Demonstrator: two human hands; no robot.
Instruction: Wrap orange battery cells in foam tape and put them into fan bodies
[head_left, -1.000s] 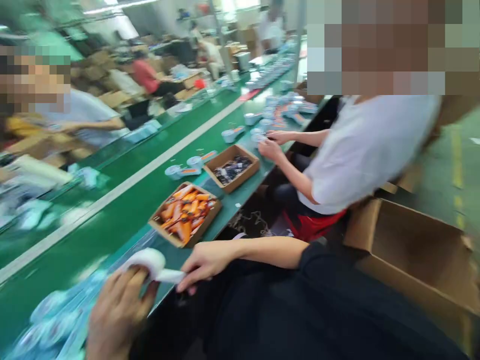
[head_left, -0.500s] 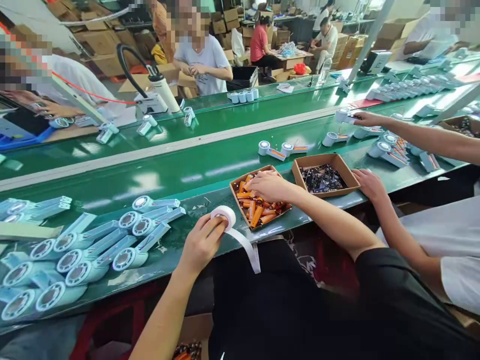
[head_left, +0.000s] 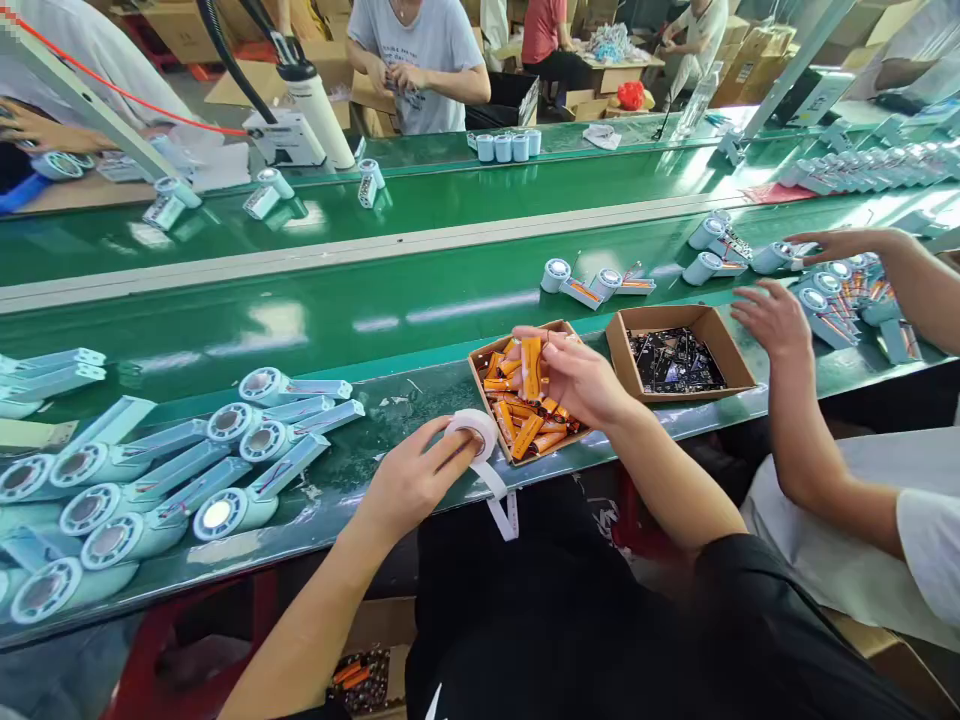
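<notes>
My left hand (head_left: pixel 420 475) grips a roll of white tape (head_left: pixel 480 428) by its core, and a loose strip hangs from it past the table edge. Between the fingers and thumb of my right hand (head_left: pixel 585 375) is an orange battery (head_left: pixel 531 368), raised above a cardboard box (head_left: pixel 480 385). More orange batteries (head_left: pixel 527 435) fill that box in a loose heap. Right beside it stands a second cardboard box (head_left: pixel 679 396) of small black circuit boards (head_left: pixel 675 360).
Light blue fan housings (head_left: pixel 236 512) lie in rows at left. Several open housings with orange batteries (head_left: pixel 581 285) rest on the green belt (head_left: pixel 450 270). A co-worker's hands (head_left: pixel 780 315) are at right among more housings. An open carton (head_left: pixel 382 640) sits below the table.
My right hand has come up from the heap with an orange battery and turned so that it shows. My left hand has moved slightly right with the tape. The co-worker's nearer hand has lifted.
</notes>
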